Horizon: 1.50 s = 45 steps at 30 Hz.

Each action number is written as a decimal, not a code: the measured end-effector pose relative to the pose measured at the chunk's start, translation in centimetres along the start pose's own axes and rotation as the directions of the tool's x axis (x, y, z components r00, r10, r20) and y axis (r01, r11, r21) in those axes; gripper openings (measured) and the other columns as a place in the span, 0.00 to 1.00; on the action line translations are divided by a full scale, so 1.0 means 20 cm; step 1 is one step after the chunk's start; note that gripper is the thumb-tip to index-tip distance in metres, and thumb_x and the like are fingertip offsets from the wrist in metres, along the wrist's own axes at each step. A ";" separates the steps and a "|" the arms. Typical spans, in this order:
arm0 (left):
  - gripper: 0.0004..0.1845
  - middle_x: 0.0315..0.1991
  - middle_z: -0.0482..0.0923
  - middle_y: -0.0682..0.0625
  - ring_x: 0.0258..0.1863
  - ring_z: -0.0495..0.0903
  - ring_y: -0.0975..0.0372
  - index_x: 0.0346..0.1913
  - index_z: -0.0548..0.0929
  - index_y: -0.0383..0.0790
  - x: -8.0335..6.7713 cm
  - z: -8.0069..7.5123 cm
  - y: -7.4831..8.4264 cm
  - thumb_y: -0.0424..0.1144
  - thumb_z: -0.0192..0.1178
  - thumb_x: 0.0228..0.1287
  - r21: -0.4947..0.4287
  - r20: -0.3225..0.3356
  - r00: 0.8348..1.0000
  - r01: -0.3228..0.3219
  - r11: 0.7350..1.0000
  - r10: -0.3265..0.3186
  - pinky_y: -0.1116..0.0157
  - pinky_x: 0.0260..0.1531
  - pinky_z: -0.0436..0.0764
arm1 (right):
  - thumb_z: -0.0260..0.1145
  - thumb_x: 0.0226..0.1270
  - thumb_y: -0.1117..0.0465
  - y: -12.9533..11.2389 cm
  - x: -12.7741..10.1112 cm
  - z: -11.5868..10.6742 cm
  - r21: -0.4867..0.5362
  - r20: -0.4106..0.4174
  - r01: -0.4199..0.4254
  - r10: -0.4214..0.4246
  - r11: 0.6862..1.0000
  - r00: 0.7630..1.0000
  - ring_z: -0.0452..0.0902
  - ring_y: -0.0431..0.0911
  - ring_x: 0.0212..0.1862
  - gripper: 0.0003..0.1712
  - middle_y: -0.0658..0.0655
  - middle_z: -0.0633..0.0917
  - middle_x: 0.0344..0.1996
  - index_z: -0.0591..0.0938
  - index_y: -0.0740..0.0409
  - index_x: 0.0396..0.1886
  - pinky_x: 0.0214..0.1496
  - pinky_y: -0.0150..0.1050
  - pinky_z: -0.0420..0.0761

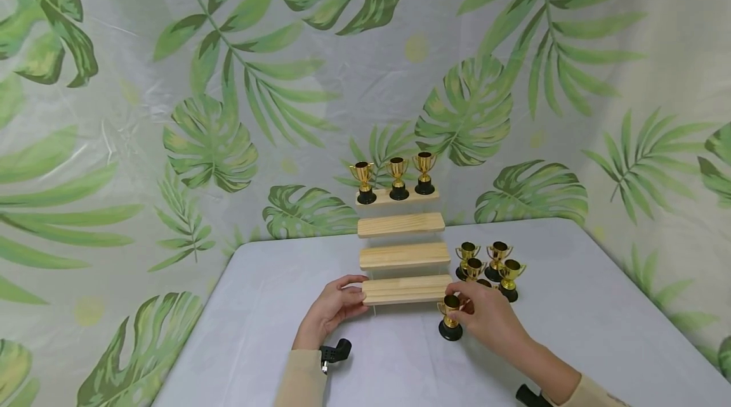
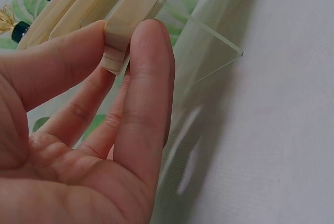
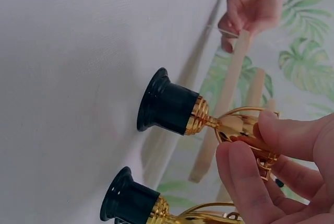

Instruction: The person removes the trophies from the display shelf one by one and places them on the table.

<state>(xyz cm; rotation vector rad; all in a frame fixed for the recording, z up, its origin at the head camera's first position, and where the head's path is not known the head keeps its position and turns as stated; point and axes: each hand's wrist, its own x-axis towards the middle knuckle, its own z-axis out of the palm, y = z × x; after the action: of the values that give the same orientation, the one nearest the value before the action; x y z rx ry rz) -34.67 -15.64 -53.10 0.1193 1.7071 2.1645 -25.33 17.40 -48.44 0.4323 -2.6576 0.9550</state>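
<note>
My left hand (image 1: 333,305) holds the left end of the lowest wooden shelf (image 1: 407,291) of a four-step stand. Up close in the left wrist view, the thumb and fingers pinch that shelf's end (image 2: 119,33). My right hand (image 1: 492,318) pinches a small gold trophy (image 1: 451,320) with a black base by its cup, beside the shelf's right front corner. In the right wrist view the trophy's base (image 3: 169,104) shows whole, its cup partly covered by fingers; I cannot tell whether the base touches the table.
Three like trophies (image 1: 398,178) stand in a row on the top shelf (image 1: 396,199). Several more trophies (image 1: 499,261) are grouped right of the stand, some partly behind my right hand. Clear supports hold the shelves on a white-covered table (image 1: 274,305). A leaf-patterned cloth (image 1: 342,77) hangs behind.
</note>
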 end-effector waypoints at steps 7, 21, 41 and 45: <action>0.27 0.41 0.83 0.41 0.38 0.85 0.54 0.64 0.75 0.29 0.00 0.00 0.00 0.22 0.64 0.61 0.000 -0.005 1.000 0.004 1.000 -0.004 0.63 0.36 0.86 | 0.82 0.51 0.64 0.00 -0.01 0.00 0.010 0.008 -0.016 0.016 1.000 1.000 0.78 0.33 0.28 0.22 0.41 0.83 0.29 0.85 0.48 0.46 0.28 0.31 0.79; 0.27 0.40 0.83 0.42 0.36 0.85 0.56 0.64 0.74 0.28 0.00 0.00 0.00 0.22 0.64 0.60 -0.004 -0.004 1.000 -0.004 1.000 0.004 0.64 0.36 0.86 | 0.82 0.51 0.62 -0.01 0.00 -0.01 -0.002 0.010 0.003 -0.003 1.000 1.000 0.78 0.33 0.27 0.22 0.42 0.85 0.31 0.85 0.47 0.46 0.27 0.30 0.79; 0.26 0.43 0.82 0.39 0.40 0.85 0.54 0.64 0.75 0.30 0.00 0.00 -0.01 0.23 0.64 0.61 0.020 -0.022 1.000 0.004 1.000 -0.004 0.63 0.37 0.86 | 0.83 0.50 0.52 -0.05 -0.02 -0.09 -0.145 -0.037 0.045 -0.051 0.988 0.998 0.80 0.39 0.33 0.27 0.46 0.85 0.41 0.85 0.48 0.51 0.28 0.32 0.76; 0.26 0.43 0.82 0.39 0.40 0.85 0.53 0.64 0.75 0.30 0.00 0.00 -0.01 0.23 0.64 0.61 0.014 -0.018 1.000 0.002 1.000 -0.002 0.63 0.37 0.86 | 0.83 0.48 0.50 -0.06 -0.01 -0.12 -0.182 -0.066 0.061 -0.074 0.981 0.995 0.77 0.37 0.33 0.28 0.40 0.81 0.34 0.85 0.45 0.51 0.28 0.32 0.75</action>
<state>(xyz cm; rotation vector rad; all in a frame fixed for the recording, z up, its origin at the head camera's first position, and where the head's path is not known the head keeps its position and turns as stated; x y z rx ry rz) -34.64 -15.54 -53.25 0.1021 1.7322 2.1591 -24.22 18.02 -46.10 0.4340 -2.6163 0.6892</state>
